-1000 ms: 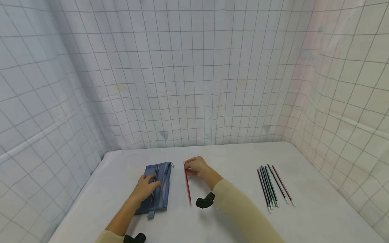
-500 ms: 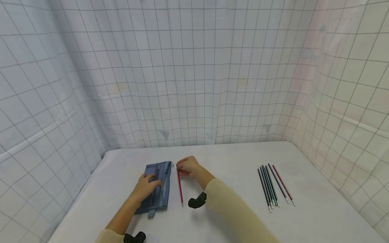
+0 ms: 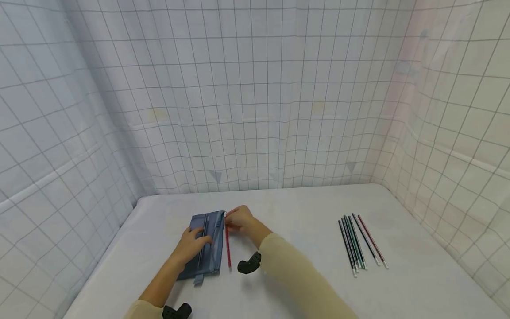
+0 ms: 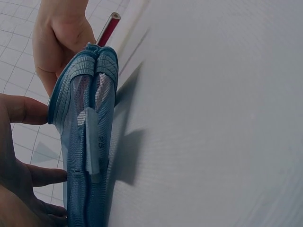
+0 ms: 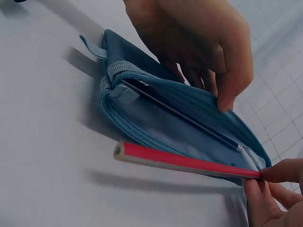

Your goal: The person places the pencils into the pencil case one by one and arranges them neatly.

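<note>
A blue zip pencil case [image 3: 214,259] lies on the white table, its long zipped side parted. My left hand [image 3: 188,249] grips its upper layer, thumb at the zip edge and fingers on the top face. Inside the mouth, the right wrist view shows a thin dark pencil [image 5: 189,117] with a pale end. My right hand [image 3: 240,219] pinches a red pencil [image 5: 184,162] near its far, white-tipped end. This pencil runs alongside the open mouth, its unsharpened end toward me. In the left wrist view, the case [image 4: 85,142] hides most of the red pencil [image 4: 108,30].
To the right on the table [image 3: 295,230] lies a loose row of dark pencils [image 3: 350,243] with white ends, plus another red pencil [image 3: 372,241]. Grid-patterned white curtains [image 3: 255,110] enclose the back and sides.
My right hand has carried the red pencil leftward, from a gap away to right beside the pencil case. My left hand and the case have stayed put.
</note>
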The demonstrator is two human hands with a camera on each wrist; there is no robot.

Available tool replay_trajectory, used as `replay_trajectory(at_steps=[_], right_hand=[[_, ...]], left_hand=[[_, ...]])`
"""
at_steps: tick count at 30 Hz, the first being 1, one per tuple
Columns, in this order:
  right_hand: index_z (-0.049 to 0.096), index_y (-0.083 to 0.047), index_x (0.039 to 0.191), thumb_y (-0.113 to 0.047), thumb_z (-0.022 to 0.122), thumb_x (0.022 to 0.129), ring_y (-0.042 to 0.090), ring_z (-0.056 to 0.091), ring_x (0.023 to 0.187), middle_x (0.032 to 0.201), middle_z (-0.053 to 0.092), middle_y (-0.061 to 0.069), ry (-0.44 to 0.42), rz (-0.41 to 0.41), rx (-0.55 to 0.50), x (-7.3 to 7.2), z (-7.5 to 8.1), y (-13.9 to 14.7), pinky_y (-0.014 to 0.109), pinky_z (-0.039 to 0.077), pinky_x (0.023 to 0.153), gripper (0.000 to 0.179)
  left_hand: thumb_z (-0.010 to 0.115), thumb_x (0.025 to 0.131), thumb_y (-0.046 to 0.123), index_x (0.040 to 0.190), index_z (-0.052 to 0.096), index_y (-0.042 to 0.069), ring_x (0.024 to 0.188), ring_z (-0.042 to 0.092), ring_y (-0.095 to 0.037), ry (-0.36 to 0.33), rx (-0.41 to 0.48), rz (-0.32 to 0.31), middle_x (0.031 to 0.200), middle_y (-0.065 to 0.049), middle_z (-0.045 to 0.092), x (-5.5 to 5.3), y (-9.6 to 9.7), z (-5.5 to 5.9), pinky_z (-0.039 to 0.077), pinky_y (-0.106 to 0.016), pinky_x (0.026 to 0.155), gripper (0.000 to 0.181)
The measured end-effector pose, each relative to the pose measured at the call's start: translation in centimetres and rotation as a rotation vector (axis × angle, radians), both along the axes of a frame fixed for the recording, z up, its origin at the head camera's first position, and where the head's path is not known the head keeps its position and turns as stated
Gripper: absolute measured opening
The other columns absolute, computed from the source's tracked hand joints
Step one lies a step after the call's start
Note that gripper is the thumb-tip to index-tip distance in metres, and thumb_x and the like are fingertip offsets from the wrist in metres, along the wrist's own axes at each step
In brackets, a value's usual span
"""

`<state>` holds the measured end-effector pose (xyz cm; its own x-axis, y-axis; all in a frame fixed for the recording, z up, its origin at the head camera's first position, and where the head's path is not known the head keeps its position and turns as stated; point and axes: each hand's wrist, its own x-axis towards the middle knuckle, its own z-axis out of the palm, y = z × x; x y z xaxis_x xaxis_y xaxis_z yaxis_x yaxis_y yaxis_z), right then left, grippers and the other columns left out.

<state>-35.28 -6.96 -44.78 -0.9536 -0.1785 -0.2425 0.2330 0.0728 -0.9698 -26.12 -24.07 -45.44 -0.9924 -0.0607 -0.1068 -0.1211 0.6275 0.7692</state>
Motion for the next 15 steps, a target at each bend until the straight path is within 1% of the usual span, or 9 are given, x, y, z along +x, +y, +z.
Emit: replay_trajectory(at_steps=[5, 8, 12, 15], right_hand=[[0.069, 0.004, 0.097, 0.012, 0.072, 0.088, 0.016, 0.065, 0.067, 0.083, 0.069, 0.010, -0.035, -0.042, 0.005, 0.2, 0.0, -1.0, 0.024, 0.056, 0.056, 0.013], [0.070, 0.004, 0.100, 0.012, 0.073, 0.086, 0.017, 0.066, 0.069, 0.084, 0.069, 0.010, -0.037, -0.057, 0.011, 0.1, 0.1, -1.5, 0.025, 0.056, 0.056, 0.016], [0.070, 0.001, 0.102, 0.010, 0.075, 0.086, 0.017, 0.066, 0.069, 0.084, 0.069, 0.009, -0.042, -0.083, 0.026, -0.3, -0.1, -2.1, 0.025, 0.055, 0.053, 0.019], [0.068, -0.002, 0.101, 0.008, 0.076, 0.087, 0.017, 0.066, 0.068, 0.083, 0.068, 0.009, -0.060, -0.099, 0.030, -0.7, -0.4, -2.6, 0.025, 0.055, 0.050, 0.018]], left_hand=[[0.063, 0.092, 0.034, 0.151, 0.040, -0.010, 0.145, 0.014, -0.064, -0.014, 0.002, 0.008, 0.161, -0.042, 0.007, 0.0, 0.0, -0.2, 0.021, -0.076, 0.111, 0.077], [0.062, 0.092, 0.035, 0.152, 0.040, -0.009, 0.145, 0.013, -0.063, -0.022, 0.000, 0.013, 0.161, -0.041, 0.006, 0.0, -0.1, 0.0, 0.020, -0.076, 0.111, 0.078], [0.062, 0.092, 0.036, 0.152, 0.040, -0.010, 0.145, 0.014, -0.063, -0.022, -0.013, 0.015, 0.161, -0.042, 0.008, 0.0, 0.1, 0.3, 0.020, -0.076, 0.111, 0.079], [0.062, 0.092, 0.037, 0.151, 0.040, -0.010, 0.145, 0.015, -0.063, -0.019, -0.024, 0.015, 0.160, -0.042, 0.009, 0.1, 0.2, 0.3, 0.021, -0.076, 0.111, 0.079]])
